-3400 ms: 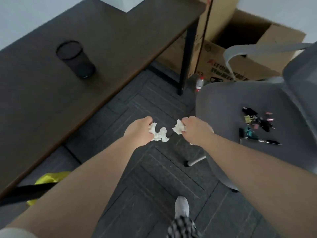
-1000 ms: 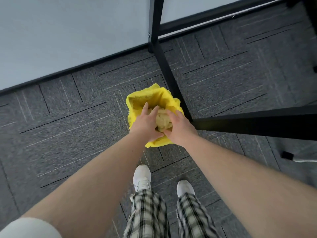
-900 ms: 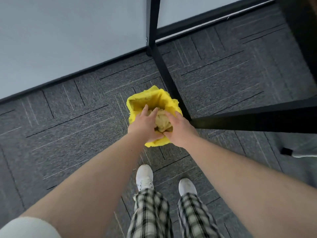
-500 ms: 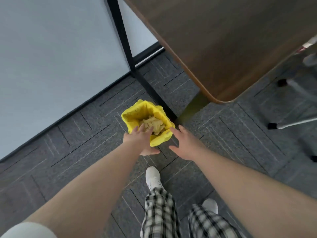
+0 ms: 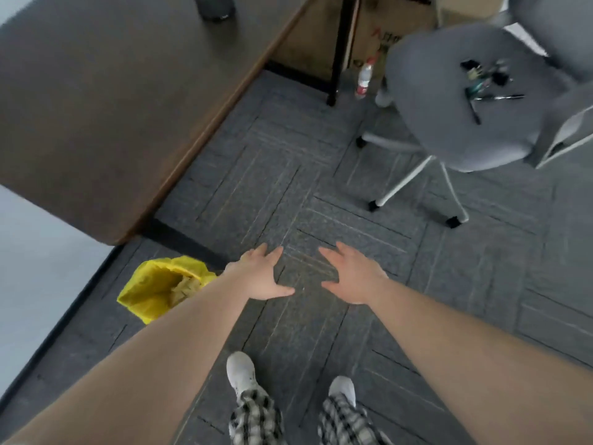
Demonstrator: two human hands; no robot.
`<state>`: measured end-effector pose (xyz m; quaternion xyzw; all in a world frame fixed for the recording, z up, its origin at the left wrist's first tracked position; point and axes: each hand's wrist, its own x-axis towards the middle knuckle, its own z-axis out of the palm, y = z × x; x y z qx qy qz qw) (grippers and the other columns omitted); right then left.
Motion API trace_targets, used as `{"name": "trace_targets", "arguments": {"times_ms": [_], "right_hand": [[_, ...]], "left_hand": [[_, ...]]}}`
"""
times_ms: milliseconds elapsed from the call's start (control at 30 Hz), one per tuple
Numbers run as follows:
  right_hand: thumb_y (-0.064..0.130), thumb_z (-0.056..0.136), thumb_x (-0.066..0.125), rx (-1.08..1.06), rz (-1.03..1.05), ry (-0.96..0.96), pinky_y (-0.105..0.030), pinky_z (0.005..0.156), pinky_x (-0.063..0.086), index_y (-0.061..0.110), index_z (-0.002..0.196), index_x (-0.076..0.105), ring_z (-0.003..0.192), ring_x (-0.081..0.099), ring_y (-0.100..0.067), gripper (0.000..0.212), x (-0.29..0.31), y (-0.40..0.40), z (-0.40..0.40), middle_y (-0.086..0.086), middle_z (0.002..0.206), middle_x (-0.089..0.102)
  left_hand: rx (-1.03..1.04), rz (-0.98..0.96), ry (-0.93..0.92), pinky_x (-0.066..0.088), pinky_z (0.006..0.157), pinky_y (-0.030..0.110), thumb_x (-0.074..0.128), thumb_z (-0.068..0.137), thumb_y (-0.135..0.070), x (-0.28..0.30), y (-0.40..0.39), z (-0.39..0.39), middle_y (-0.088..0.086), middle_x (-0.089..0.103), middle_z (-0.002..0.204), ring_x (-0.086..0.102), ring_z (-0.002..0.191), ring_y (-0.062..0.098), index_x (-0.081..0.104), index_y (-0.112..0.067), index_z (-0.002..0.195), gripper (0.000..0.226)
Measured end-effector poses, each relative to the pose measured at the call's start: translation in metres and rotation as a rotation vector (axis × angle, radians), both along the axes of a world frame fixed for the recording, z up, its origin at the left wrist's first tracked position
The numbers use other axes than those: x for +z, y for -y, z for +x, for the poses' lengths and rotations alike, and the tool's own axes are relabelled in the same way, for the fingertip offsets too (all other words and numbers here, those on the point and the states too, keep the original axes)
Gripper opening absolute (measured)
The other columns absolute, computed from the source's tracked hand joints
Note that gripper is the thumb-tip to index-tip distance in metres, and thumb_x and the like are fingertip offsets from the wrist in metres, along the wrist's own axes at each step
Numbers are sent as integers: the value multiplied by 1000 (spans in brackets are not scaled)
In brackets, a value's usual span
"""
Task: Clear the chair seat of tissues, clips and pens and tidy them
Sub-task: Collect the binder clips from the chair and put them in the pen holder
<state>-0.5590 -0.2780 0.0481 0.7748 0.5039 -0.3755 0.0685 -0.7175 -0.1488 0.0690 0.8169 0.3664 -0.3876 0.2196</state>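
My left hand (image 5: 261, 277) and my right hand (image 5: 353, 276) hover flat over the carpet, fingers spread, both holding nothing. A yellow-lined bin (image 5: 149, 295) stands on the floor at the lower left, with crumpled tissues (image 5: 186, 289) inside it. The grey chair seat (image 5: 433, 101) is at the upper right, well beyond my hands. On it lie a cluster of binder clips (image 5: 483, 73) and pens (image 5: 499, 97).
A dark wooden desk (image 5: 112, 101) fills the upper left, with a black mesh cup (image 5: 214, 6) on it. A plastic bottle (image 5: 364, 78) and a cardboard box (image 5: 385, 30) stand by the desk leg (image 5: 338, 49). The chair's white wheeled base (image 5: 414, 184) spreads over the carpet.
Both hands let go of the tissues into the yellow bin and drew back. My view has swung from the bin up toward the chair.
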Motion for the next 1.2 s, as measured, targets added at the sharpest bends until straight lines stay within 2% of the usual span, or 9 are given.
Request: {"name": "trace_targets", "arguments": {"times_ms": [133, 233, 467, 633, 733, 900, 1067, 1200], "right_hand": [[50, 94, 48, -127, 34, 110, -50, 117, 23, 37, 152, 3, 148, 12, -26, 75, 41, 29, 96, -4, 163, 2], [49, 94, 48, -193, 54, 155, -52, 118, 17, 37, 152, 3, 149, 10, -25, 74, 68, 41, 154, -2, 163, 1], [47, 94, 49, -341, 97, 211, -49, 120, 12, 37, 152, 4, 150, 6, -23, 74, 95, 29, 274, -2, 163, 0], [44, 95, 50, -430, 82, 208, -47, 120, 14, 38, 152, 3, 150, 6, -24, 74, 89, -3, 355, -3, 163, 0], [39, 96, 48, -421, 96, 227, -45, 122, 10, 37, 152, 1, 150, 1, -22, 73, 82, -26, 399, -1, 163, -1], [43, 95, 49, -450, 102, 207, -47, 121, 11, 37, 152, 3, 150, 0, -21, 73, 70, -59, 464, 0, 163, 0], [35, 97, 47, -477, 153, 194, -48, 119, 14, 35, 152, 9, 150, 3, -24, 67, 42, -90, 543, -2, 162, 7], [25, 96, 46, -523, 208, 233, -52, 120, 10, 33, 151, 16, 149, 2, -27, 63, 12, -118, 612, -4, 160, 14]], "left_hand": [[-163, 82, 103, 17, 117, 56, 44, 80, -74, 43, 16, 102, 0, -6, 162, 3, 149, 26, -7, -34, 151, 96], [-277, 135, 168, 12, 118, 56, 42, 80, -75, 65, 17, 170, 0, -7, 162, 0, 150, 26, -6, -34, 151, 95], [-477, 231, 290, 12, 118, 57, 44, 80, -74, 87, -28, 321, 1, -6, 162, 2, 149, 26, -3, -34, 151, 94], [-580, 225, 289, 10, 118, 57, 43, 79, -75, 77, -74, 418, 0, -9, 162, -2, 149, 27, -6, -36, 150, 95], [-653, 216, 254, 8, 118, 57, 43, 80, -74, 66, -97, 467, 1, -10, 162, -5, 149, 27, -6, -35, 150, 94], [-724, 213, 211, 7, 118, 57, 41, 80, -75, 49, -122, 541, 1, -10, 162, -6, 149, 28, -5, -37, 151, 93], [-709, 208, 235, 11, 118, 58, 42, 83, -72, 27, -143, 619, 2, -11, 162, -6, 149, 29, 0, -35, 151, 87], [-626, 246, 268, 12, 117, 56, 43, 84, -69, -3, -159, 673, 4, -13, 161, -7, 149, 29, 0, -34, 151, 86]]}}
